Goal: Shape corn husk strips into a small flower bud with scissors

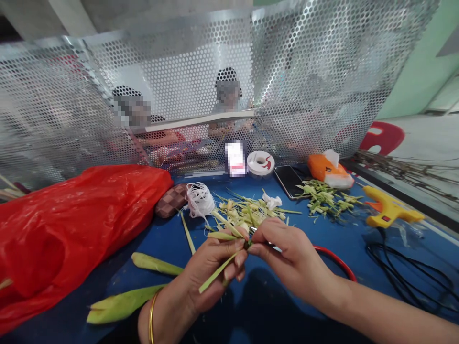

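My left hand [218, 263] is closed round a small bundle of pale green leaf strips [217, 274], whose ends stick out on several sides. At the bundle's dark green middle, the thumb and forefinger of my right hand [287, 251] pinch together, touching my left fingertips. A thin metal tool [275, 247] shows in part under my right fingers; most of it is hidden. Behind the right wrist a red loop [337, 260] curves out, and I cannot tell whether it belongs to that tool. Larger leaf pieces [120, 303] lie by my left forearm.
Leaf scraps [247, 210], white string [201, 199] and a checkered pouch [172, 200] lie beyond my hands. Rightward are a phone [289, 181], tissue pack [330, 169] and yellow glue gun [390, 208] with black cable. A red plastic bag [79, 229] fills the left; a perforated screen [201, 62] stands behind.
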`<state>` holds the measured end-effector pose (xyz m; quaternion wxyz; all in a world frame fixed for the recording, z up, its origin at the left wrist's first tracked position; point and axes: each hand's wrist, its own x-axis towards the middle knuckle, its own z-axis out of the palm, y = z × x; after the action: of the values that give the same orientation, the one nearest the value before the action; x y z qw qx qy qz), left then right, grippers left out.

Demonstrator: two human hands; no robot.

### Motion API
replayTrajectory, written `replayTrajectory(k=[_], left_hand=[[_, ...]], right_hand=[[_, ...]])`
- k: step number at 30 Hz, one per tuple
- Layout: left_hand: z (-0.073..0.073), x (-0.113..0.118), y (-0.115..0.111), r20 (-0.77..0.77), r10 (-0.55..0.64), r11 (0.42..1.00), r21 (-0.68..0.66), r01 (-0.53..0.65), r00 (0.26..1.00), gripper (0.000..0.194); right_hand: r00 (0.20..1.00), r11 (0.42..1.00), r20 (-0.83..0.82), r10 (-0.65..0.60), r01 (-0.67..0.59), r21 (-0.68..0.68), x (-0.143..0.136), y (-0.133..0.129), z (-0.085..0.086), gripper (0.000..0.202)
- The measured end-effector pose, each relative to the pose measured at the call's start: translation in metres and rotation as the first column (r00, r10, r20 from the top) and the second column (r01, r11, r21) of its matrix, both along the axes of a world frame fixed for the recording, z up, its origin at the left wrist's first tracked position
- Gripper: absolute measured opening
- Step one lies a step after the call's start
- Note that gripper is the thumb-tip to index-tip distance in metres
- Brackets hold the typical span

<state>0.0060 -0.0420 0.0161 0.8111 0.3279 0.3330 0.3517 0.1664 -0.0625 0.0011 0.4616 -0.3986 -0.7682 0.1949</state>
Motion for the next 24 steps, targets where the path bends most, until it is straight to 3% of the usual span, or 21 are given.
replayTrajectory(k=[5,11,16,21,24], left_hand=[[0.000,-0.002,0.002,0.022,0.006,1.000,-0.027,-0.005,1.000,0.016],[-0.007,-0.005,0.003,0.069,0.000,0.993,-0.115,0.008,0.998,0.015],[-0.004,-0.004,0.002,0.079,0.003,0.994,-0.109,0.005,0.997,0.013],[-0.007,-0.002,0.003,0.056,0.036,0.995,-0.098,-0.031,0.998,0.013],[-0.009,-0.004,0.005,0.063,0.020,0.984,-0.176,-0.009,0.998,0.010]], right_hand=[[0.999,0.999,0.018,-0.029,0.029,-0.026,0.001,0.006,-0.006,0.020],[0.985,0.965,0.153,-0.080,0.038,0.260,0.007,0.012,-0.007,0.012],[0.928,0.914,0.337,-0.160,0.011,0.405,0.007,0.010,-0.004,0.009],[0.896,0.895,0.410,-0.171,-0.033,0.446,0.004,0.008,-0.009,0.019],[0.906,0.896,0.387,-0.172,-0.020,0.444,0.005,0.009,-0.012,0.021]])
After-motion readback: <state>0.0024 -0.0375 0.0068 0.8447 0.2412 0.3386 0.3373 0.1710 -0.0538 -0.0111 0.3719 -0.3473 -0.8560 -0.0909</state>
